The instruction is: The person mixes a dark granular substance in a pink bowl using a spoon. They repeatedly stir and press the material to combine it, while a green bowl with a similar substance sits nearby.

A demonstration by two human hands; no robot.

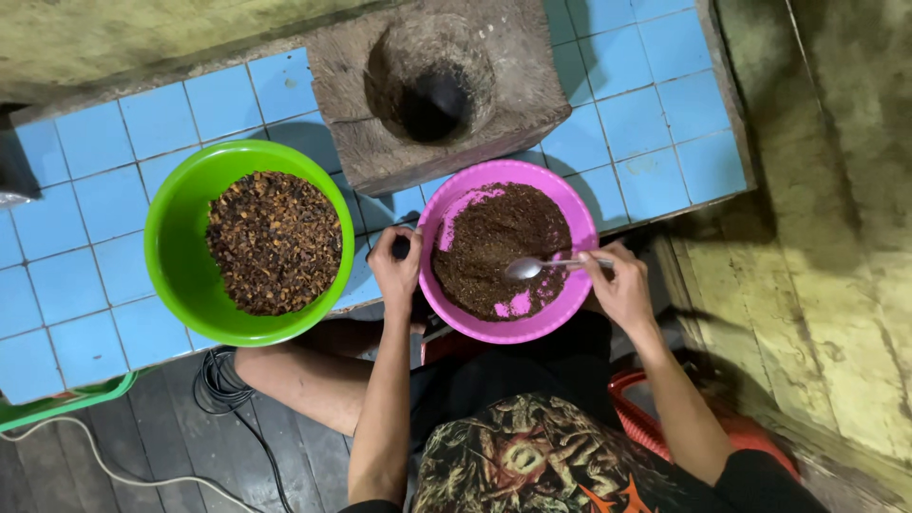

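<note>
A: Head view, looking down: your left hand [394, 269] pinches the rim of the round pink plastic bowl [570, 302] at its nine o'clock, fingers curled shut over the edge. Your right hand [622, 285] closes on the handle of the metal spoon [532, 267], whose bowl lies on the fine dark brown powder [499, 249] near the centre.

B: Where does the pink bowl sit?

A: At the six o'clock edge of the blue tiled counter [646, 114], part of it overhanging toward your lap. I judge that the risk: press down hard with the spoon and it could tip and spill.

B: What else is close?

A: At nine o'clock, the round green plastic bowl [176, 247] of coarse brown pieces [275, 242]; at twelve o'clock, the square wooden mortar block [437, 90].

B: Anything unclear?

A: The mortar's hollow is too dark to read, and your left fingertips hide something small and dark at the rim. The red basket [655, 418] at five o'clock is mostly covered.
</note>
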